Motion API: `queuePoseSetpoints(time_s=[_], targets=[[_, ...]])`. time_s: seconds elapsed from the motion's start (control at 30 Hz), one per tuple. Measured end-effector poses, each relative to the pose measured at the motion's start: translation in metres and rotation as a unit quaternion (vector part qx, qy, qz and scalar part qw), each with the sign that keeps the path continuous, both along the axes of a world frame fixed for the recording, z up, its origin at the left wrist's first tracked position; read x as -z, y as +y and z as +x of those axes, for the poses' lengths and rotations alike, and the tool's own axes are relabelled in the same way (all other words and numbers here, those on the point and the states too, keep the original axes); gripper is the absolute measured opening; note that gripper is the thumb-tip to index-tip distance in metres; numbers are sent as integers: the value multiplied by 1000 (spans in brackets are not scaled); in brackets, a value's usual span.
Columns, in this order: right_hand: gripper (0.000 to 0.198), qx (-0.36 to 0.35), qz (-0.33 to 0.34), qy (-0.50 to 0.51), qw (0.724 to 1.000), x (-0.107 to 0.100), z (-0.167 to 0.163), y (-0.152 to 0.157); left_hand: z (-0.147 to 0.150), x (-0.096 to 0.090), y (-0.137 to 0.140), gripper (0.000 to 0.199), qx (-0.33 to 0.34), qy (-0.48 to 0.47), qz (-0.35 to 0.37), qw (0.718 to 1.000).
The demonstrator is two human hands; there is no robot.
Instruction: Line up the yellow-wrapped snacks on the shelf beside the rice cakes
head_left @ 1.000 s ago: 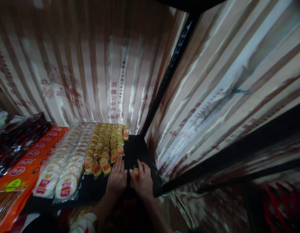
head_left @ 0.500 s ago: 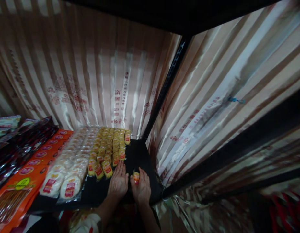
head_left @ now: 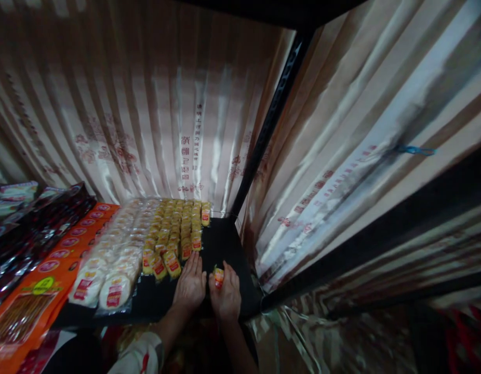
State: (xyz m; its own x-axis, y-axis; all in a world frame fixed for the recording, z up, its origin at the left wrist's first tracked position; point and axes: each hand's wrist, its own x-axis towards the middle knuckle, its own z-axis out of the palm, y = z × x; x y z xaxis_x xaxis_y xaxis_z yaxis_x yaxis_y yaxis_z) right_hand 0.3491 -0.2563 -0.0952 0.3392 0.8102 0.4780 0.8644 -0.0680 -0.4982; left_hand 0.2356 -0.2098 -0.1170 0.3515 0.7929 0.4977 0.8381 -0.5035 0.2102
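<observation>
On the black shelf, rows of small yellow snack packets with red-orange labels are lined up towards the back. My left hand lies flat with its fingers stretched out, the fingertips at the front packet of the rightmost long row. Whether they press on it I cannot tell. Between thumb and fingers, my right hand grips a single yellow snack packet, its label facing up. This hand is to the right of the left one, over the front of the shelf.
Left of the yellow rows lie clear-wrapped round white cakes, then orange snack bags and dark shiny packs. A black metal post rises at the back corner. Pleated printed curtains hang behind, and a dark rail runs along the right.
The view has shifted slightly. Both hands keep nearly the same places and poses, and the right hand still has the packet.
</observation>
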Motion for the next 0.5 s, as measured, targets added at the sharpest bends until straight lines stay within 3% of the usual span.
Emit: queuePoseSetpoints(time_s=[0.23,0.5], targets=[[47,4,-27,6,1000,-1,-1,2,0,-1,1,43,3,3,-15,1000],[59,5,13,19,1000,4,-2,1,-1,-2,0,43,1,-3,-19,1000]])
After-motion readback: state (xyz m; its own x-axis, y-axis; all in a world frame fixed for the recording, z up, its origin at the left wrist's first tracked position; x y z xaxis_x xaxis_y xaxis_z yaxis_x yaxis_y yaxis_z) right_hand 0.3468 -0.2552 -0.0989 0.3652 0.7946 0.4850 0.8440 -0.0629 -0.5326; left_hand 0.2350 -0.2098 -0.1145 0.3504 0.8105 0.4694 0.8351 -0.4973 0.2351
